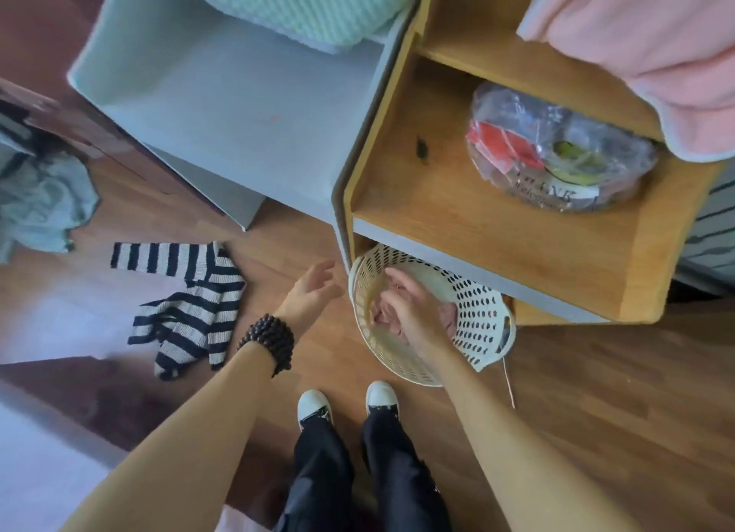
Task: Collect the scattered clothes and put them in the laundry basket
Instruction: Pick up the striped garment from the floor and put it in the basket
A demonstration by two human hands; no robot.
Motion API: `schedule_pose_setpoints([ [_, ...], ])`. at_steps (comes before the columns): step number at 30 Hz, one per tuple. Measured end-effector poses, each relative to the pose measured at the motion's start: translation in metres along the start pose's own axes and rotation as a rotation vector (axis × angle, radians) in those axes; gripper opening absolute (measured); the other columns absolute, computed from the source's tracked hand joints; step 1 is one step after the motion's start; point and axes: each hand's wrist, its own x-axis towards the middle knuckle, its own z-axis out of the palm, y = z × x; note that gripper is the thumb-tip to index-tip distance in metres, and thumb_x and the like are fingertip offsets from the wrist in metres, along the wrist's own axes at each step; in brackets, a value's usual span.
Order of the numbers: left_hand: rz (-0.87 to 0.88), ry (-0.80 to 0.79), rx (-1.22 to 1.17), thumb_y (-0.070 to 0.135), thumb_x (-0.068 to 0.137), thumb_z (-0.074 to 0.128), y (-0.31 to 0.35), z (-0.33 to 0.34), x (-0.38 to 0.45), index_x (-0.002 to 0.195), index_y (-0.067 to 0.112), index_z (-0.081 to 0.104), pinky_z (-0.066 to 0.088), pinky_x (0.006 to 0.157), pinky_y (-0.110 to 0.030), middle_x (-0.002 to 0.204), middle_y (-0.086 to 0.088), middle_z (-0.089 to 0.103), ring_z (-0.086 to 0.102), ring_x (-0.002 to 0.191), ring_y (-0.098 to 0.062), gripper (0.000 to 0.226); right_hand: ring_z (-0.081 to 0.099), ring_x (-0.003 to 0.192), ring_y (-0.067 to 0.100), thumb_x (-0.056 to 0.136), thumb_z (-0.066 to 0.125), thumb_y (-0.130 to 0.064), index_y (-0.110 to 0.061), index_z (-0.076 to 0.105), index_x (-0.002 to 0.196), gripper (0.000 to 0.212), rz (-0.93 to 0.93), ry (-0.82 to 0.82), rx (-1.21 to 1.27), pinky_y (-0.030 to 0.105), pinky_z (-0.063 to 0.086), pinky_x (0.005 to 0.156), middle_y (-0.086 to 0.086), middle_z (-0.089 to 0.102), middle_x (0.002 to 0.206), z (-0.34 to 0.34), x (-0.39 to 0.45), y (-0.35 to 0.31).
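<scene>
A white perforated laundry basket (477, 312) stands on the wooden floor, half under a shelf unit. A pink garment (449, 317) lies inside it. My right hand (409, 306) is above the basket's opening, fingers relaxed over the pink cloth, gripping nothing that I can see. My left hand (312, 292) hovers open just left of the basket's rim, a dark bead bracelet on its wrist. A black-and-white striped garment (191, 308) lies spread on the floor to the left. A pale teal garment (39, 205) lies crumpled at the far left edge.
A wood and grey shelf unit (437, 213) rises behind the basket, with a plastic-wrapped bundle (557, 153) on one shelf. A pink cloth (656, 54) hangs at top right; a mint textured cloth (310, 6) lies at top. My feet (346, 404) stand before the basket.
</scene>
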Motion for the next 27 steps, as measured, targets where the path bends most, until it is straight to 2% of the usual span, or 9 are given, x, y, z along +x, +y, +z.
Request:
schedule_pose_setpoints([
  [2, 0.030, 0.087, -0.025, 0.035, 0.074, 0.061, -0.002, -0.044, -0.014, 0.145, 0.026, 0.044, 0.043, 0.101, -0.040, 0.142, -0.002, 0.050, 0.049, 0.130, -0.021, 0.074, 0.064, 0.100, 0.016, 0.076, 0.064, -0.047, -0.061, 0.064, 0.121, 0.047, -0.070, -0.061, -0.061, 0.031, 0.047, 0.080, -0.002, 0.069, 0.118, 0.033, 0.010, -0.029],
  [5, 0.067, 0.207, -0.050, 0.028, 0.083, 0.062, -0.019, -0.115, -0.038, 0.145, 0.028, 0.045, 0.045, 0.106, -0.045, 0.142, -0.002, 0.051, 0.049, 0.131, -0.021, 0.064, 0.055, 0.124, 0.006, 0.087, 0.065, -0.032, -0.045, 0.062, 0.135, 0.050, -0.182, -0.196, -0.158, 0.030, 0.041, 0.102, -0.015, 0.058, 0.133, 0.097, 0.008, -0.086],
  [8, 0.069, 0.352, -0.147, 0.016, 0.092, 0.061, -0.042, -0.183, -0.054, 0.137, 0.025, 0.050, 0.051, 0.093, -0.036, 0.135, -0.004, 0.055, 0.057, 0.117, -0.018, 0.047, 0.049, 0.133, 0.011, 0.091, 0.066, -0.026, -0.048, 0.058, 0.131, 0.046, -0.244, -0.329, -0.235, 0.035, 0.040, 0.112, -0.014, 0.049, 0.141, 0.167, 0.007, -0.133],
  [10, 0.044, 0.450, -0.217, 0.013, 0.095, 0.059, -0.067, -0.238, -0.069, 0.137, 0.022, 0.050, 0.052, 0.088, -0.035, 0.133, -0.005, 0.055, 0.058, 0.112, -0.018, 0.044, 0.052, 0.130, 0.015, 0.080, 0.067, -0.033, -0.053, 0.058, 0.122, 0.048, -0.313, -0.363, -0.299, 0.037, 0.045, 0.111, -0.014, 0.049, 0.139, 0.225, 0.006, -0.158],
  [12, 0.007, 0.525, -0.246, 0.015, 0.096, 0.058, -0.091, -0.290, -0.081, 0.142, 0.020, 0.047, 0.053, 0.093, -0.040, 0.136, -0.006, 0.054, 0.056, 0.120, -0.023, 0.048, 0.053, 0.127, 0.016, 0.076, 0.066, -0.034, -0.045, 0.059, 0.129, 0.055, -0.353, -0.424, -0.357, 0.032, 0.048, 0.105, -0.010, 0.050, 0.141, 0.277, 0.011, -0.174],
  [17, -0.050, 0.628, -0.311, 0.018, 0.092, 0.063, -0.142, -0.391, -0.084, 0.142, 0.024, 0.046, 0.056, 0.091, -0.042, 0.134, -0.007, 0.056, 0.058, 0.118, -0.025, 0.053, 0.052, 0.129, 0.012, 0.094, 0.069, -0.013, -0.031, 0.055, 0.136, 0.048, -0.374, -0.556, -0.544, 0.002, 0.038, 0.081, -0.005, 0.050, 0.142, 0.392, 0.047, -0.192],
  [20, -0.079, 0.616, -0.240, 0.028, 0.087, 0.068, -0.180, -0.436, -0.058, 0.143, 0.029, 0.044, 0.053, 0.099, -0.046, 0.133, -0.004, 0.056, 0.059, 0.119, -0.025, 0.061, 0.052, 0.138, 0.021, 0.094, 0.071, -0.013, -0.022, 0.050, 0.151, 0.062, -0.330, -0.571, -0.650, 0.019, 0.042, 0.094, 0.006, 0.048, 0.152, 0.463, 0.087, -0.181],
  [24, -0.139, 0.613, -0.082, 0.038, 0.085, 0.070, -0.236, -0.471, 0.005, 0.143, 0.027, 0.045, 0.048, 0.105, -0.042, 0.137, -0.008, 0.057, 0.059, 0.121, -0.025, 0.064, 0.055, 0.136, 0.022, 0.091, 0.073, -0.014, -0.023, 0.048, 0.153, 0.068, -0.310, -0.558, -0.784, 0.030, 0.047, 0.107, 0.006, 0.051, 0.150, 0.525, 0.151, -0.142],
  [27, -0.205, 0.596, -0.016, 0.045, 0.085, 0.066, -0.300, -0.486, 0.079, 0.140, 0.025, 0.049, 0.047, 0.104, -0.038, 0.136, -0.009, 0.059, 0.060, 0.120, -0.024, 0.061, 0.049, 0.141, 0.025, 0.089, 0.069, -0.012, -0.023, 0.043, 0.156, 0.073, -0.270, -0.568, -0.961, 0.035, 0.037, 0.121, 0.009, 0.048, 0.151, 0.569, 0.229, -0.086],
])
